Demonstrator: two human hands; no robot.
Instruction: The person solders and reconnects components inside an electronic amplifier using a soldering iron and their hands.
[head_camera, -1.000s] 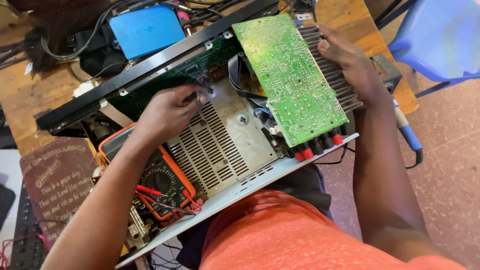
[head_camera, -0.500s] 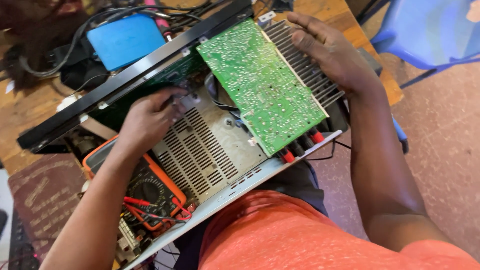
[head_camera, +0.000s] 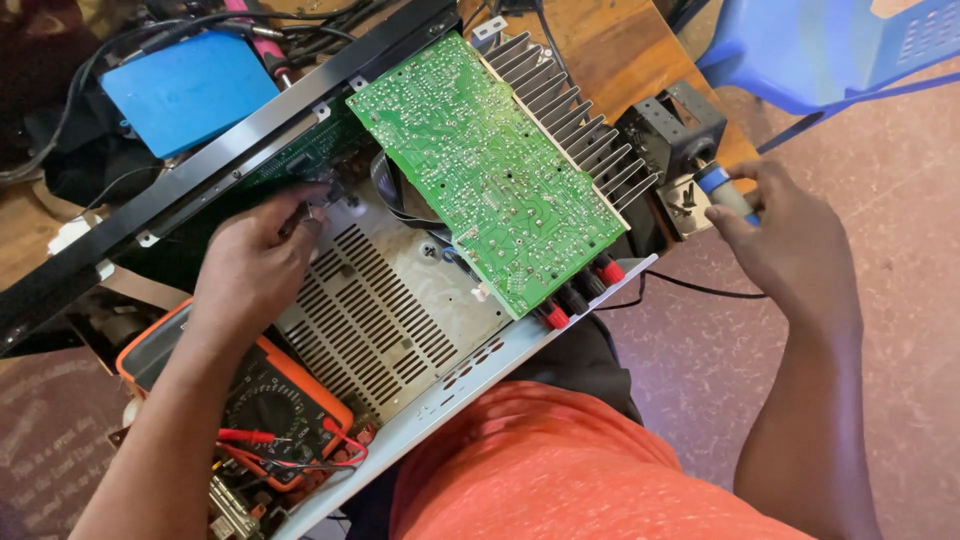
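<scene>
An opened amplifier chassis (head_camera: 400, 330) with a vented metal floor rests on my lap and the wooden table. A green circuit board (head_camera: 490, 170) is tilted up over it, with a black finned heatsink (head_camera: 575, 115) along its far edge and red terminals (head_camera: 580, 290) at the near edge. My left hand (head_camera: 255, 265) reaches inside the chassis near the black front panel (head_camera: 230, 160), fingertips pinching something small that I cannot make out. My right hand (head_camera: 790, 240) is off the board, to the right of the chassis, closed on a tool with a blue and grey handle (head_camera: 722, 190).
An orange multimeter (head_camera: 270, 400) with red and black leads lies under the chassis at lower left. A blue box (head_camera: 190, 90) and tangled cables sit at the back left. A blue plastic chair (head_camera: 840, 50) stands at upper right. A small black metal bracket (head_camera: 670, 130) sits on the table corner.
My right hand has left the heatsink edge of the board and moved right, taking hold of the blue-handled tool. My left hand has stayed inside the chassis.
</scene>
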